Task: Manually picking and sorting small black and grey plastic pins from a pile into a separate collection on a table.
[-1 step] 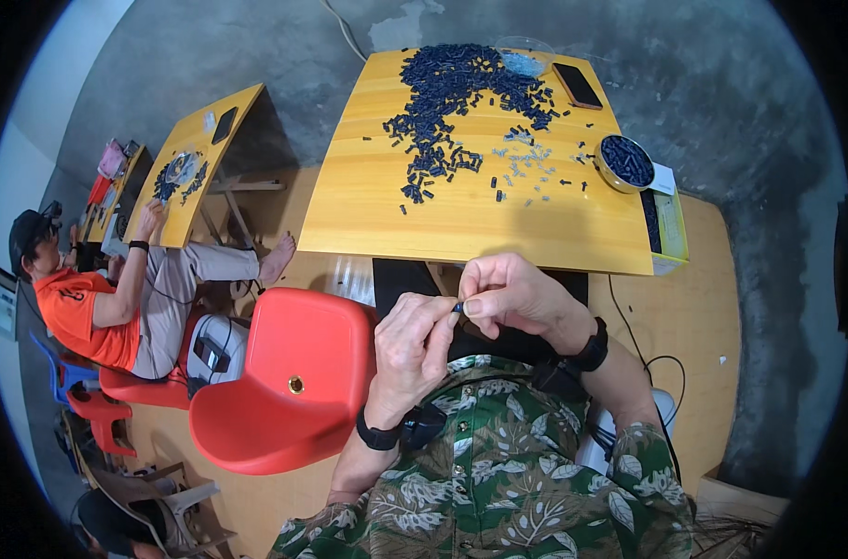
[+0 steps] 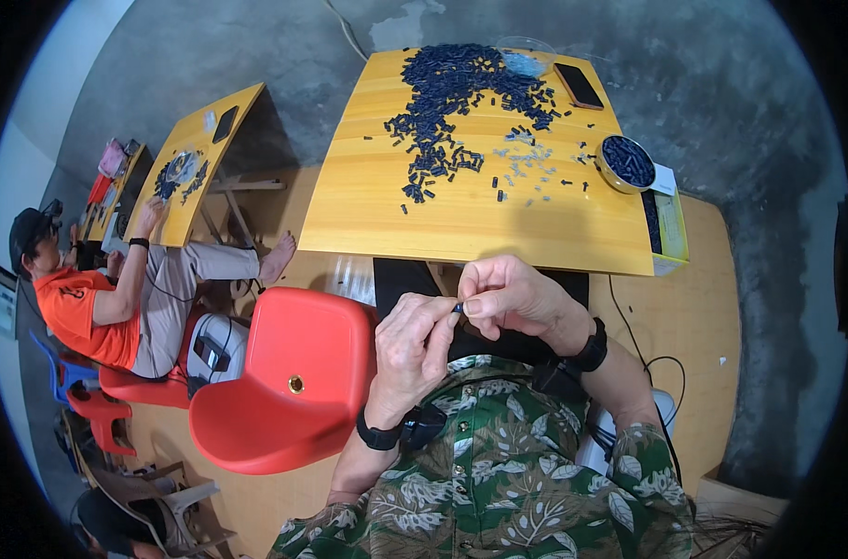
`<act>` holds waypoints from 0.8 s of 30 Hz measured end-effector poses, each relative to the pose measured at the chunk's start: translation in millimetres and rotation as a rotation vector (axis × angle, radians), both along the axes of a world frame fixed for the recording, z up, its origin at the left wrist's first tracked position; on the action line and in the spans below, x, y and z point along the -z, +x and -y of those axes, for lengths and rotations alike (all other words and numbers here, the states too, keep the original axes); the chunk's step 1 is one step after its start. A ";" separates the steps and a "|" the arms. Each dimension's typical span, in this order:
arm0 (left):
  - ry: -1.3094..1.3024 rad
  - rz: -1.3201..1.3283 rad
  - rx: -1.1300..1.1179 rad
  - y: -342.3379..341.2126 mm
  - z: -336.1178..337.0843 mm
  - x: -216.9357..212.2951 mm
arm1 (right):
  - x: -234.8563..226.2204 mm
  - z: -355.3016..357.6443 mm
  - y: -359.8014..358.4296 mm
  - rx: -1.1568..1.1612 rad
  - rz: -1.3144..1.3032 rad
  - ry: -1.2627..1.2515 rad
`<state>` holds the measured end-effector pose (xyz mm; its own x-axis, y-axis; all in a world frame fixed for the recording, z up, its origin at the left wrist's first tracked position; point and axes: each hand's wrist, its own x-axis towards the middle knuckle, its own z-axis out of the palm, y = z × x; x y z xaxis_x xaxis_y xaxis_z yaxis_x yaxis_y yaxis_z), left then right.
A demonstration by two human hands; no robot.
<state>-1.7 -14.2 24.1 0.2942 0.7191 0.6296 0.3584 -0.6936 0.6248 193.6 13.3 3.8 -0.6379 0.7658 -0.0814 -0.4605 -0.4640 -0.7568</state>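
Observation:
A small black plastic piece [image 2: 458, 307] is pinched between both hands, in front of the shirt and just below the table's near edge. My left hand [image 2: 408, 341] is closed, its thumb and index finger on the piece's left side. From the right, my right hand [image 2: 512, 298] grips it with thumb and fingertips. Fingers cover most of the piece, so its full shape is hidden. Beyond the hands, a large heap of short black cylindrical pieces [image 2: 452, 74] spreads over the wooden table [image 2: 368, 210]. Small clear pieces [image 2: 526, 166] lie scattered to the right of the heap.
A bowl [image 2: 614, 181] full of black pieces stands at the table's right edge, beside a yellow box [image 2: 672, 233]. A clear dish [image 2: 525, 63] and a phone [image 2: 578, 86] are at the back. A red chair [image 2: 284, 391] stands left; a person in orange [image 2: 93, 303] works at another table.

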 end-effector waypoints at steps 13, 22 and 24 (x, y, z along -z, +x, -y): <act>-0.068 0.027 -0.049 -7.1 -2.9 13.4 | 6.4 -2.5 -15.6 0.107 -0.044 -0.008; -0.060 0.076 -0.053 -13.2 -6.6 16.5 | -2.4 -6.5 -22.8 0.130 0.100 0.114; -0.050 0.086 -0.061 -13.5 -6.9 17.9 | -0.4 -11.4 -23.0 0.055 0.056 0.042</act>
<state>-15.2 -7.4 6.2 0.1954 0.7649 0.6138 0.3429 -0.6396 0.6880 170.6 24.7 4.2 -0.5903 0.8029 -0.0826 -0.4407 -0.4063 -0.8004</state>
